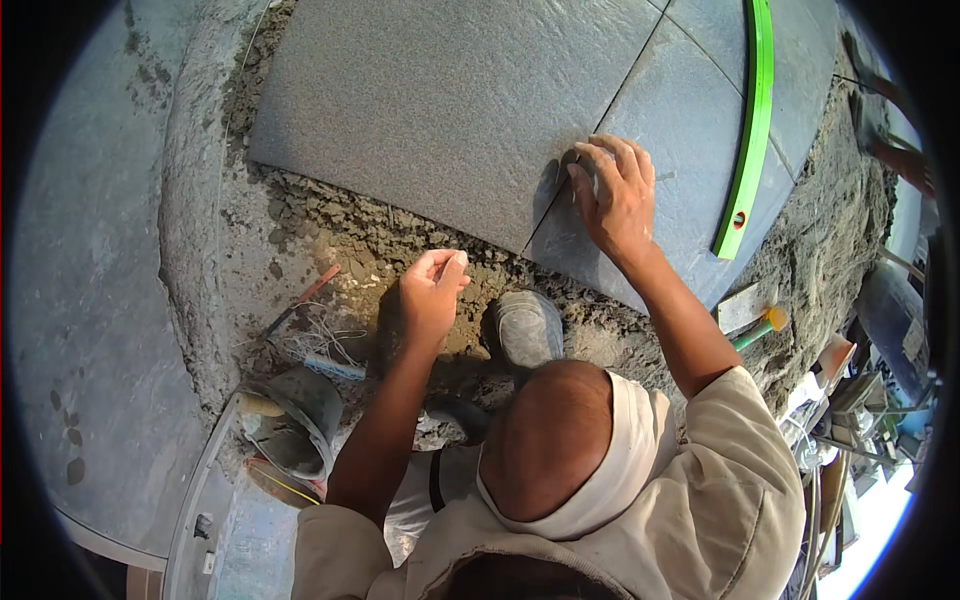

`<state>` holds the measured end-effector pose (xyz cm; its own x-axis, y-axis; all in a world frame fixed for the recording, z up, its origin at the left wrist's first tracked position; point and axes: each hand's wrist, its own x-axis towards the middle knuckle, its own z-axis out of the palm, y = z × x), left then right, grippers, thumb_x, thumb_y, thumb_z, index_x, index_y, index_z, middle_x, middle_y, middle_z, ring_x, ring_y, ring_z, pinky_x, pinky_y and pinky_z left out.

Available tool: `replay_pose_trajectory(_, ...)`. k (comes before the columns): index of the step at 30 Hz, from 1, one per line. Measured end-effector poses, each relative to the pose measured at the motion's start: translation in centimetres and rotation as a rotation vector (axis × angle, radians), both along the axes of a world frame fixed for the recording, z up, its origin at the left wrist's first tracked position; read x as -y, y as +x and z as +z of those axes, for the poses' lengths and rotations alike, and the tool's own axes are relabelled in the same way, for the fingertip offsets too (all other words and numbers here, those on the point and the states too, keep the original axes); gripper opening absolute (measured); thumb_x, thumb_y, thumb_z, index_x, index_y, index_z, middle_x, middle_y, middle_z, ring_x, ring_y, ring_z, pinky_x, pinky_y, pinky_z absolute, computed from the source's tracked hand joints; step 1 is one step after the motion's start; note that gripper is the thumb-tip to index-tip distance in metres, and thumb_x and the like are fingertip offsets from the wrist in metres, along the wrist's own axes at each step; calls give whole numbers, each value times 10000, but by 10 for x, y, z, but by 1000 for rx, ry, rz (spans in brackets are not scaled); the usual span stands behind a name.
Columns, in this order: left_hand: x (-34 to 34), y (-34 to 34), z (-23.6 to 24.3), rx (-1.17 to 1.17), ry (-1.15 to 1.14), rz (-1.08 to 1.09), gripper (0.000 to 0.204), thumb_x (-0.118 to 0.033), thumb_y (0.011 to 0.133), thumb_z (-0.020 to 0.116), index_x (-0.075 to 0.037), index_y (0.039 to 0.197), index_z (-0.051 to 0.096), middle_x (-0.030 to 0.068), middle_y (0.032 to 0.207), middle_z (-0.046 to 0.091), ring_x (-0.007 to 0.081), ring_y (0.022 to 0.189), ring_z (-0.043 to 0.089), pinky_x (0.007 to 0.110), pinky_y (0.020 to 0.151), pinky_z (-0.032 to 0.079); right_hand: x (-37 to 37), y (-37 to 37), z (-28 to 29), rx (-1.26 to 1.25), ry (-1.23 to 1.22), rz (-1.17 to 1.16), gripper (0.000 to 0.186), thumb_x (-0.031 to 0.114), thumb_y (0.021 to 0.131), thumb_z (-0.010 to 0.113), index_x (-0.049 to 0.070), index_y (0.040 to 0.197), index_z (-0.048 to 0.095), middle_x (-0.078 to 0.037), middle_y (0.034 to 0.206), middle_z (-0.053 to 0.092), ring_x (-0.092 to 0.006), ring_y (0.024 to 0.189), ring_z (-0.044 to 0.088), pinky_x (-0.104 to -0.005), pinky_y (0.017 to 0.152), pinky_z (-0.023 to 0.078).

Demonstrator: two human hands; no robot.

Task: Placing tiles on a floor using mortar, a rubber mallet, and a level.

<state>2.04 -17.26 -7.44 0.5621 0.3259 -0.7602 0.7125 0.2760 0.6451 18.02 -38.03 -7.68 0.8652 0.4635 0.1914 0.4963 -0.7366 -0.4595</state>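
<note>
On the grey tile (690, 150), the right hand (615, 195) presses flat, fingers spread along the joint; left hand (432, 290) pinches something small.

L hand (432, 290) pinches sth tiny, can't ID; clutter (860, 400) at R rim blurred.

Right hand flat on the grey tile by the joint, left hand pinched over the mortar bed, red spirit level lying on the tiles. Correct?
Not quite: the head view shows the spirit level is green, not red. The rest holds: right hand on the grey tile by the joint, left hand pinched over the mortar bed.
</note>
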Motion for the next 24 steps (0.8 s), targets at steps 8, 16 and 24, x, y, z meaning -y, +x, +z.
replay_pose_trajectory(8,57,8,-11,-143,-439,180,304,-88,932,592,52,1199,551,138,1021,655,177,746,613,287,647,510,-5,-23,10,57,6,-133,264,133,814,717,99,1064,641,-100,1134,596,-322,1063,547,-434,901,439)
replay_pose_trajectory(16,60,-4,-7,-47,-649,325,449,-6,917,559,46,1350,452,142,1137,612,192,875,588,326,762,491,8,-19,10,32,-42,-159,304,176,845,691,96,1133,635,-111,1189,582,-324,1113,537,-435,941,441)
replay_pose_trajectory(24,57,-11,-9,-6,-686,365,455,-31,916,596,51,1340,450,136,1134,598,186,905,578,306,789,477,-50,45,-12,56,-148,-108,569,456,939,541,131,1401,469,-220,1483,359,-391,1388,322,-488,1115,297)
